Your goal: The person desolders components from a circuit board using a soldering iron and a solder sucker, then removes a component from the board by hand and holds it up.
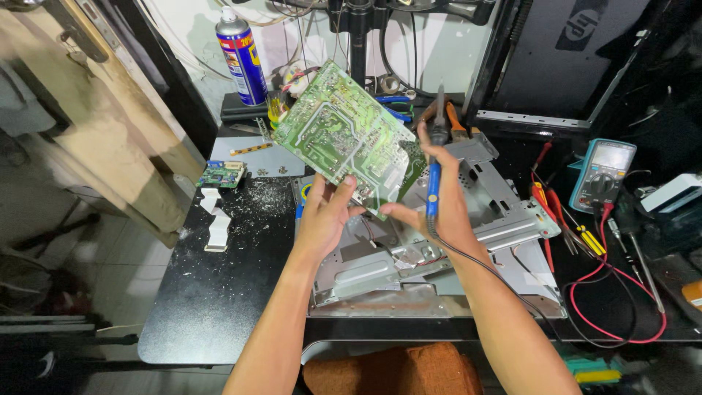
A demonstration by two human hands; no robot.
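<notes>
My left hand (325, 212) holds a green circuit board (344, 135) by its lower edge, tilted up with the solder side toward me. My right hand (439, 197) grips a soldering iron (436, 157) with a blue handle, tip pointing up, while its fingers also touch the board's lower right corner. The iron's black cord (482, 271) runs down along my right forearm. Both hands are above a grey metal chassis (468, 241) lying on the black table (219, 292).
A blue spray can (241, 55) stands at the back left. A small green board (221, 174) and a white ribbon cable (216, 219) lie on the left. A multimeter (603, 172) with red leads, screwdrivers (585, 238) and pliers lie on the right. A monitor panel leans behind.
</notes>
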